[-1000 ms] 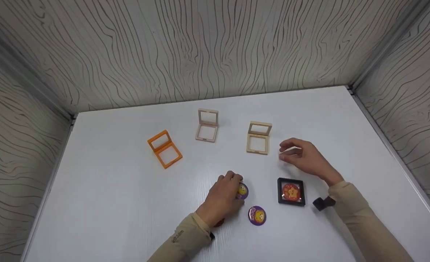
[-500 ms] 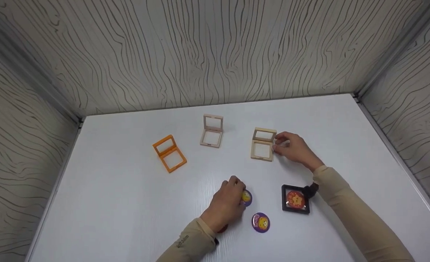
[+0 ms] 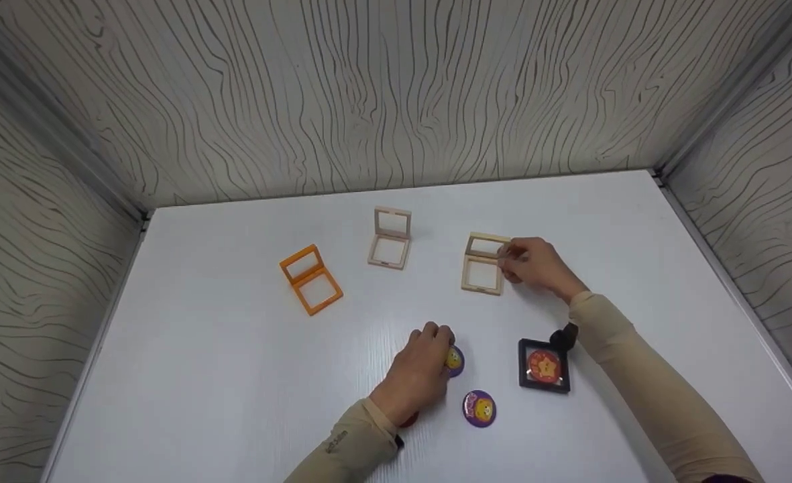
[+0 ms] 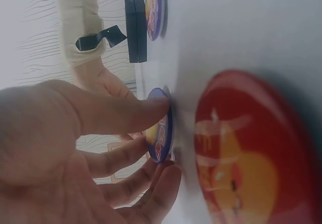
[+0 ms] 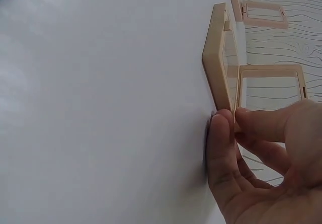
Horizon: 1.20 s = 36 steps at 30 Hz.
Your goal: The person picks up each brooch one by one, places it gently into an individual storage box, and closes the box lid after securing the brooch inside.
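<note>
In the head view, my left hand (image 3: 414,376) pinches a purple button badge (image 3: 456,361) with a yellow character on it. The left wrist view shows the thumb across one edge of that badge and fingers at the other. Partly under the left wrist lies a red badge (image 4: 251,153). A second purple badge (image 3: 479,409) is on the table nearby. My right hand (image 3: 536,265) holds the right side of an unfolded beige display frame (image 3: 481,290) near its hinge, thumb and forefinger together at the corner (image 5: 227,100).
Further back on the white table (image 3: 221,376) stand two more unfolded frames, one orange (image 3: 326,306) and one pale pink (image 3: 385,265). A closed black frame (image 3: 524,365) with a red star badge lies below the right forearm. Wood-patterned panels (image 3: 396,100) enclose the table.
My right hand has moved left from beside the beige frame and now grips its right side. The left hand stays at the purple badge.
</note>
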Available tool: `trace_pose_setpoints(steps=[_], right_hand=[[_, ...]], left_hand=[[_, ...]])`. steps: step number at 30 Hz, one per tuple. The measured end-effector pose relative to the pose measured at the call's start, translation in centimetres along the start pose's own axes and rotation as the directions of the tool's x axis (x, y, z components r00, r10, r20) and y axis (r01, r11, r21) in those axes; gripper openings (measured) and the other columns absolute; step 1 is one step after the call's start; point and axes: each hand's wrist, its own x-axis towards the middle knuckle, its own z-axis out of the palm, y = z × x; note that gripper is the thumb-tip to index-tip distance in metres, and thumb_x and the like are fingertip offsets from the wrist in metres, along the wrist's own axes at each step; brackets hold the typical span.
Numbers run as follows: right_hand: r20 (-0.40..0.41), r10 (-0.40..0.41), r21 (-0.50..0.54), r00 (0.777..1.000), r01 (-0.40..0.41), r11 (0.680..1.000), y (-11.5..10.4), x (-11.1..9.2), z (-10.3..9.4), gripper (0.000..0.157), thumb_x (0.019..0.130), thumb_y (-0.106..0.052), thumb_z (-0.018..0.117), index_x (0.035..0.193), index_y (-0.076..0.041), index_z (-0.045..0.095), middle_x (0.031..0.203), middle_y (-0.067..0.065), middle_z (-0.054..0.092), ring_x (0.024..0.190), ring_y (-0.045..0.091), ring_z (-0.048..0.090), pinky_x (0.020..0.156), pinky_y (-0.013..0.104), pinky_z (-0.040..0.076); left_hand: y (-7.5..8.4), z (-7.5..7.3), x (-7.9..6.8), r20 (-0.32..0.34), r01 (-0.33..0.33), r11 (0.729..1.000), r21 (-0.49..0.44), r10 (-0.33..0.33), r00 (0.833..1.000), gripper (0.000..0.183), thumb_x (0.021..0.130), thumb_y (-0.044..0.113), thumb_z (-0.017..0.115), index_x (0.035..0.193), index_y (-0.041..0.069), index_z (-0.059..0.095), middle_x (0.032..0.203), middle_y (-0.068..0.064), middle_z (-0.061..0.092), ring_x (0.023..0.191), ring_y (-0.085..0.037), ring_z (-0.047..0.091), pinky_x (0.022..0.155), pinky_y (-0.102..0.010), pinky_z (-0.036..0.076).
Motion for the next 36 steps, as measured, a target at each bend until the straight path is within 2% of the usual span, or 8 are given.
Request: trace_pose_setpoints(steps=[4, 7, 12, 16, 22, 26, 32, 36], right_hand=[[-0.006, -0.002, -0.011, 1.000, 0.002, 1.000, -0.2, 0.2, 0.1, 0.016, 0.105, -0.014, 0.068, 0.105, 0.002, 0.071, 0.100, 0.018, 0.073, 0.084, 0.019, 0.072, 0.068, 0.024, 0.056], [-0.009, 0.002, -0.018, 1.000, -0.002, 1.000, -0.4, 0.1, 0.1, 0.015, 0.104, -0.013, 0.068, 0.104, 0.002, 0.072, 0.103, 0.019, 0.073, 0.087, 0.021, 0.075, 0.070, 0.024, 0.059], [-0.013, -0.005, -0.041, 1.000, 0.005, 0.999, -0.8, -0.3, 0.1, 0.013, 0.104, -0.012, 0.069, 0.105, 0.000, 0.073, 0.108, 0.019, 0.072, 0.093, 0.024, 0.075, 0.073, 0.024, 0.059], [0.014, -0.008, -0.067, 1.000, 0.009, 0.998, -1.0, -0.5, 0.2, 0.012, 0.103, -0.012, 0.069, 0.106, -0.001, 0.074, 0.110, 0.019, 0.072, 0.094, 0.025, 0.076, 0.074, 0.024, 0.060], [0.056, -0.063, -0.138, 0.996, 0.071, 0.988, -1.2, -0.9, 0.4, 0.009, 0.100, -0.010, 0.072, 0.102, -0.002, 0.075, 0.106, 0.019, 0.074, 0.097, 0.031, 0.077, 0.075, 0.030, 0.058], [0.075, -0.092, -0.157, 0.993, 0.103, 0.982, -1.4, -1.3, 0.7, 0.007, 0.098, -0.008, 0.074, 0.099, -0.002, 0.076, 0.103, 0.019, 0.074, 0.096, 0.031, 0.077, 0.072, 0.028, 0.054], [0.124, -0.079, -0.155, 0.989, 0.098, 0.983, -2.0, -2.3, 1.1, 0.005, 0.097, -0.009, 0.075, 0.098, -0.004, 0.076, 0.102, 0.015, 0.075, 0.094, 0.027, 0.077, 0.072, 0.028, 0.055], [0.158, -0.067, -0.190, 0.985, 0.097, 0.977, -2.4, -2.9, 1.6, 0.004, 0.097, -0.011, 0.077, 0.097, -0.007, 0.077, 0.101, 0.011, 0.076, 0.095, 0.024, 0.076, 0.075, 0.032, 0.055]], left_hand=[[-0.1, -0.1, 0.0, 0.009, -0.004, 1.000, -0.016, 0.004, 1.000, 0.036, 0.094, 0.001, 0.077, 0.126, 0.009, 0.061, 0.115, -0.008, 0.066, 0.105, -0.021, 0.064, 0.094, -0.035, 0.061], [-0.2, -0.2, 0.2, 0.035, 0.005, 0.999, -0.052, -0.004, 0.999, 0.031, 0.097, 0.000, 0.073, 0.124, 0.009, 0.061, 0.113, -0.008, 0.069, 0.106, -0.022, 0.068, 0.093, -0.034, 0.061], [-0.5, -0.8, 0.6, 0.101, 0.073, 0.979, -0.189, -0.054, 0.993, 0.023, 0.103, 0.002, 0.067, 0.123, 0.009, 0.061, 0.114, -0.009, 0.071, 0.108, -0.023, 0.072, 0.095, -0.036, 0.061], [-1.0, -1.2, 0.9, 0.128, 0.086, 0.954, -0.288, -0.051, 0.990, 0.019, 0.103, 0.001, 0.064, 0.122, 0.007, 0.063, 0.115, -0.010, 0.071, 0.105, -0.021, 0.070, 0.093, -0.038, 0.060], [-1.8, -1.7, 1.2, 0.102, 0.053, 0.939, -0.340, -0.020, 0.995, 0.020, 0.103, -0.003, 0.061, 0.122, 0.005, 0.063, 0.114, -0.011, 0.070, 0.105, -0.020, 0.068, 0.093, -0.037, 0.059], [-2.2, -1.9, 1.4, 0.085, 0.042, 0.934, -0.354, -0.013, 0.996, 0.022, 0.102, -0.003, 0.060, 0.122, 0.005, 0.063, 0.115, -0.010, 0.069, 0.108, -0.021, 0.068, 0.095, -0.036, 0.058], [-2.5, -1.9, 1.6, 0.082, 0.072, 0.912, -0.404, -0.042, 0.996, 0.019, 0.105, 0.004, 0.062, 0.123, 0.007, 0.062, 0.115, -0.008, 0.068, 0.108, -0.021, 0.067, 0.093, -0.039, 0.058], [-2.7, -2.0, 1.7, 0.078, 0.093, 0.893, -0.440, -0.065, 0.995, 0.018, 0.104, 0.006, 0.065, 0.122, 0.010, 0.064, 0.117, -0.005, 0.068, 0.103, -0.017, 0.067, 0.089, -0.036, 0.058]])
